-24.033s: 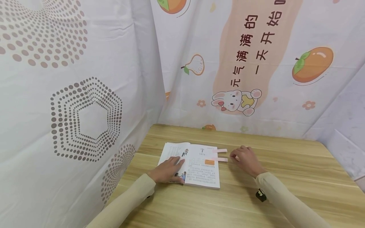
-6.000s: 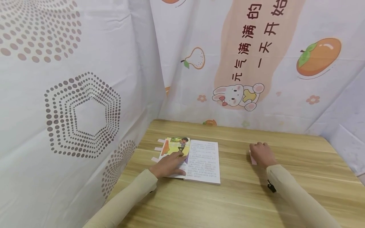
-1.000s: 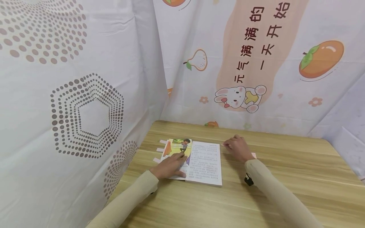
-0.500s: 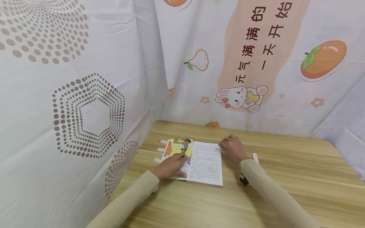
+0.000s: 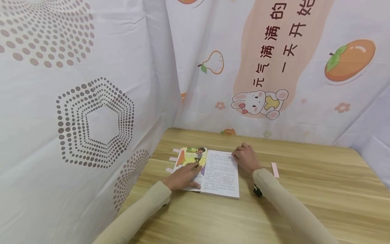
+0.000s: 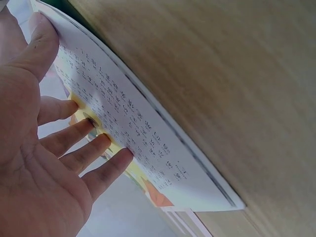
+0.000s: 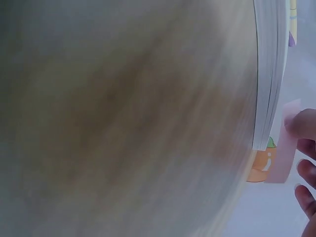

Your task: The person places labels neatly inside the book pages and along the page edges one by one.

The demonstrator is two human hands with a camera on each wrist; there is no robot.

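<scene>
An open book [image 5: 220,174] lies on the table, with a colour picture on its left page and printed text on the right. My left hand [image 5: 185,177] rests on the left page, fingers spread and fairly straight; the left wrist view shows its fingertips [image 6: 127,153] at the page. At the upper right edge of the book, my right hand [image 5: 246,157] pinches a pale pink sticky tab [image 7: 284,158]. In the right wrist view this tab stands close beside the book's page edge [image 7: 269,74]. Three similar tabs [image 5: 173,159] stick out from the book's left edge.
Another pale pink strip [image 5: 275,169] lies on the wooden table [image 5: 320,189], right of the book. A white patterned curtain [image 5: 100,189] hangs along the left side, and a printed fruit-and-rabbit curtain [image 5: 210,118] hangs behind the table.
Earlier the tabs stuck out on the right; pages have since turned, leaving them on the left. My right hand has carried a tab leftward from the table strip to the right page's edge.
</scene>
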